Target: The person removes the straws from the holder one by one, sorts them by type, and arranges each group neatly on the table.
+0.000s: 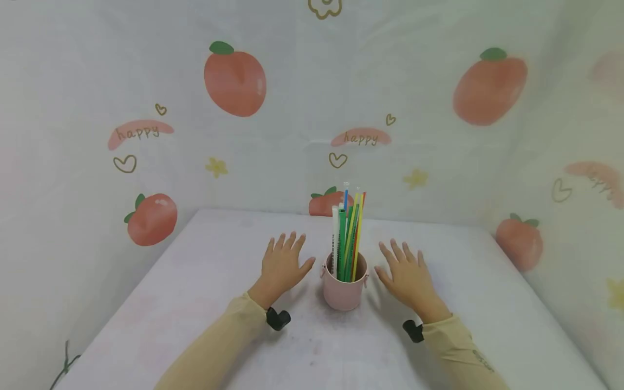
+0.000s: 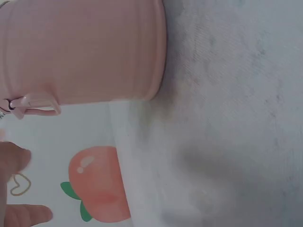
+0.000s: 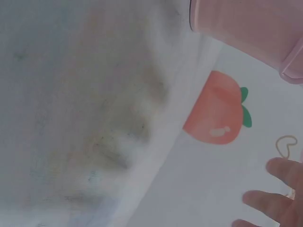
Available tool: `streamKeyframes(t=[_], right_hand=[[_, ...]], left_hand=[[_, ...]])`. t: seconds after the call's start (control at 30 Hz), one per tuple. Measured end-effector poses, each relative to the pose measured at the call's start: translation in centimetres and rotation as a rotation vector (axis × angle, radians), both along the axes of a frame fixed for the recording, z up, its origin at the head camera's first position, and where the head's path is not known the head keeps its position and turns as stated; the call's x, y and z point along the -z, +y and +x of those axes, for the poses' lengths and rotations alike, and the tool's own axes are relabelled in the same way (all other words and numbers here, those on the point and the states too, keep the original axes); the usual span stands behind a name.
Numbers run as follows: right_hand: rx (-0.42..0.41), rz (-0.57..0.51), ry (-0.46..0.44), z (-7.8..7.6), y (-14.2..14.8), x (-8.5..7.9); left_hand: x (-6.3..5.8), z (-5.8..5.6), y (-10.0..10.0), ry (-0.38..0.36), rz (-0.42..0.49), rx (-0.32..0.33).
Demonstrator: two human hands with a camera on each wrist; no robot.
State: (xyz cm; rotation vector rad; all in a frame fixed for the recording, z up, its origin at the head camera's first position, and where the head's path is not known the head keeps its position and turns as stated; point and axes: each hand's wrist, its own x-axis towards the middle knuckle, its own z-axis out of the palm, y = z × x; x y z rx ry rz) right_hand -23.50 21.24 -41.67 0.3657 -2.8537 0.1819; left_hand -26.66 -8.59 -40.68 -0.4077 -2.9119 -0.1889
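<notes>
In the head view a pink bucket (image 1: 343,295) with small side handles stands upright on the table. Several long slim sticks (image 1: 348,238), white, green, yellow, red and blue, lean inside it; some look like packaged straws or pens. My left hand (image 1: 283,267) is spread to the left of the bucket, palm down, with nothing in it. To the right, my right hand (image 1: 407,276) is likewise spread, its thumb nearest the bucket. Both wrist views show the bucket's side close by, with fingertips (image 2: 28,215) of the left hand and fingers (image 3: 267,203) of the right hand at the edges.
A pale cloth covers the table (image 1: 205,336). Behind and beside it hangs a white curtain (image 1: 292,108) printed with peaches, hearts and the word "happy". A dark cord (image 1: 66,364) shows at the lower left. Each wrist carries a small black camera (image 1: 278,319).
</notes>
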Motion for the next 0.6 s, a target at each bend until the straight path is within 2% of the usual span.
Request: streamKeyframes(t=[0.23,0.6], right_hand=[[-0.053,-0.023,-0.036,0.42,0.12,-0.28],[-0.042,-0.117,-0.087,0.38,0.38,-0.29]], left_hand=[[0.01,0.01,-0.05,-0.032,0.089,0.001],[0.01,-0.11,0.05,-0.097,0.159,-0.01]])
